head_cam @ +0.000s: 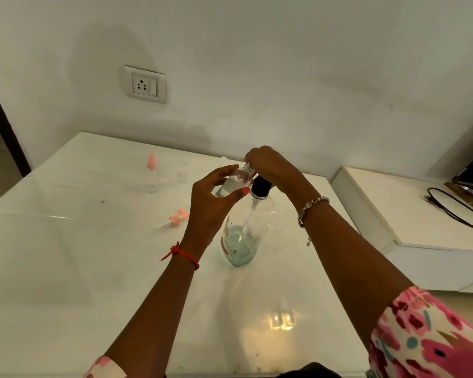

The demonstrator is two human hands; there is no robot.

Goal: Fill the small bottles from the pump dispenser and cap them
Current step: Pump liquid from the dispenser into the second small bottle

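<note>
Fingers of left hand [213,203]: wrapped round the small bottle [236,181], thumb underneath, holding it tilted in the air with its open neck up at the pump's spout.
Fingers of right hand [271,167]: curled down over the top of the pump dispenser [243,230]; the pump head is hidden beneath them.
Dispenser: stands at the tabletop [66,255] centre, with only a little bluish liquid left at its base.
Step in hand: filling, by my reading; the small bottle appears partly full and is uncapped.
Next move calls for: keeping the neck just under the spout while pressing, then setting the bottle upright and fetching the loose pink cap [178,217], which lies at 9 o'clock from the dispenser.
Other bottle: the capped bottle [152,175] stands at 10 o'clock, well apart.
</note>
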